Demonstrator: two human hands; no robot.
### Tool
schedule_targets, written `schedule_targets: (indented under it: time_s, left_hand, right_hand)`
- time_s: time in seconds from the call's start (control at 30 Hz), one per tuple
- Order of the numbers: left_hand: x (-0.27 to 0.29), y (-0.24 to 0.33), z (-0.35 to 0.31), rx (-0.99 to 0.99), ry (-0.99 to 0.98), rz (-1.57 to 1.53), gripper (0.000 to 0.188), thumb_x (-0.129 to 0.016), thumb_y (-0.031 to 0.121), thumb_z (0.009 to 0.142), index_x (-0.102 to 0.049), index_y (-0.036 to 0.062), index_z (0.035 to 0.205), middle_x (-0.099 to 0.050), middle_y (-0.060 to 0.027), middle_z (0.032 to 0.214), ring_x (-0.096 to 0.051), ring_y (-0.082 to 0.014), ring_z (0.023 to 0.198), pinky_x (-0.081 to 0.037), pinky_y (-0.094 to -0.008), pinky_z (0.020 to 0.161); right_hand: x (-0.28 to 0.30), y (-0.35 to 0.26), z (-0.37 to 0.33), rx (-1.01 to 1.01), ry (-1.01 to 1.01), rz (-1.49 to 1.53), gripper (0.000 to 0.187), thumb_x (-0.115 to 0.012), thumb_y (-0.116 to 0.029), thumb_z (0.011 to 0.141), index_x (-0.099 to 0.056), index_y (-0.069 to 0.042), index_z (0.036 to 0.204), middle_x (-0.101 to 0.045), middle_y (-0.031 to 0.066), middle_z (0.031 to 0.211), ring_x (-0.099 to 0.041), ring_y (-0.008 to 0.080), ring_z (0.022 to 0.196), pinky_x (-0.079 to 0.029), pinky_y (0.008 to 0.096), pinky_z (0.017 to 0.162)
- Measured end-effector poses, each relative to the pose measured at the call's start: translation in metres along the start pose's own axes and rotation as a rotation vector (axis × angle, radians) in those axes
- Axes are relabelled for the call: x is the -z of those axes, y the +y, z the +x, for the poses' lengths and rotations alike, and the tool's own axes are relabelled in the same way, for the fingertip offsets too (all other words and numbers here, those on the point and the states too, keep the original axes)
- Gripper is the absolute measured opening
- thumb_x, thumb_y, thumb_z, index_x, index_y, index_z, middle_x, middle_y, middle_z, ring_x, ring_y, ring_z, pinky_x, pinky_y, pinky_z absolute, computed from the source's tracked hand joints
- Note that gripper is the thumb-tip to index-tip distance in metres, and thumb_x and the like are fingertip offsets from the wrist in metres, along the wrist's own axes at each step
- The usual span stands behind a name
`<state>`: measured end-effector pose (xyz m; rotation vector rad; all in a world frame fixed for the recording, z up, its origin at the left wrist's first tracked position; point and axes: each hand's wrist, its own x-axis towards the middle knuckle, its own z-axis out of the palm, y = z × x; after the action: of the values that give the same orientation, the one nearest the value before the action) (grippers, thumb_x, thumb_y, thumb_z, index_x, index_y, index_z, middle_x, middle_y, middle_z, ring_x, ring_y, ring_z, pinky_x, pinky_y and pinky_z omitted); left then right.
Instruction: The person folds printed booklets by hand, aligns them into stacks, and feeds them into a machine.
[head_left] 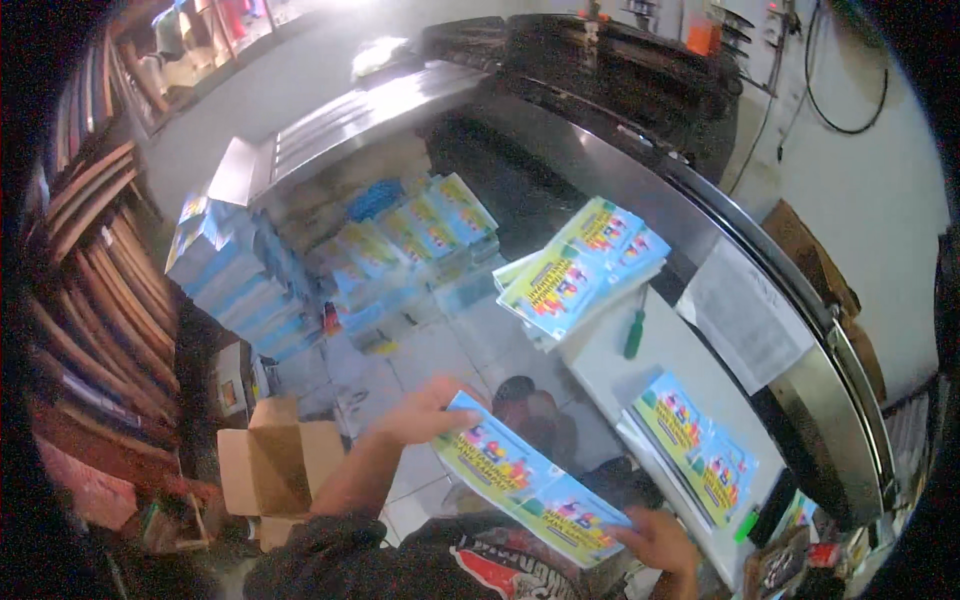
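Right now your right hand (658, 543) pinches the near end of the sheet (530, 487), while your left hand (432, 412) grips the other end, thumb on top. It's stretched between the two in front of your shirt, presumably because thin paper would sag from one hand. Just to your right, a small pile (692, 450) lies face up on the white table (625, 375), handy to that side, I'd judge. Over on your left sits the box (272, 455), flaps spread. Farther up the table, a green screwdriver (634, 337) rests against or just beside the big pile (585, 268), its top layers a little skewed. Beyond, more stacks (440, 225) stand in a row, set close together, likely to save room.
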<state>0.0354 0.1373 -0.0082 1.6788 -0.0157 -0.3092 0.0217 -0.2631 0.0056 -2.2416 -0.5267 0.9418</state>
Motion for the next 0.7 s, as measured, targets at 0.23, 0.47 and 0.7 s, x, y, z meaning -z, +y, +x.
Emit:
schedule_targets:
  time_s: [0.23,0.47,0.7]
  left_hand:
    - [0.038,-0.027,-0.013,-0.165,0.306,-0.491,0.026,-0.064,0.021,0.084,-0.058,0.0021,0.100,-0.063,-0.0078,0.092,-0.062,-0.0185,0.081,-0.049,-0.0343,0.077]
    - [0.030,-0.158,0.027,-0.289,0.423,-0.640,0.057,-0.042,0.049,0.092,-0.056,-0.0043,0.104,-0.062,-0.0150,0.105,-0.057,-0.0271,0.100,-0.042,-0.0413,0.091]
    - [-0.032,-0.229,0.076,-0.244,0.448,0.056,0.027,-0.057,0.028,0.086,-0.063,0.0035,0.098,-0.063,-0.0150,0.092,-0.061,-0.0290,0.082,-0.048,-0.0378,0.074]
  right_hand:
    - [0.018,-0.049,0.042,0.082,0.326,0.716,0.031,-0.067,-0.002,0.075,-0.057,0.000,0.105,-0.064,0.0085,0.095,-0.059,0.0171,0.089,-0.047,0.0301,0.080]
    - [0.148,-0.140,0.089,0.195,1.065,-0.081,0.037,-0.058,-0.023,0.088,-0.054,0.001,0.116,-0.058,0.0096,0.104,-0.053,0.0180,0.092,-0.044,0.0348,0.083]
    - [0.310,-0.294,0.298,0.918,1.368,-0.420,0.045,-0.047,-0.027,0.095,-0.046,0.003,0.129,-0.048,0.0113,0.133,-0.044,0.0189,0.121,-0.031,0.0307,0.103]
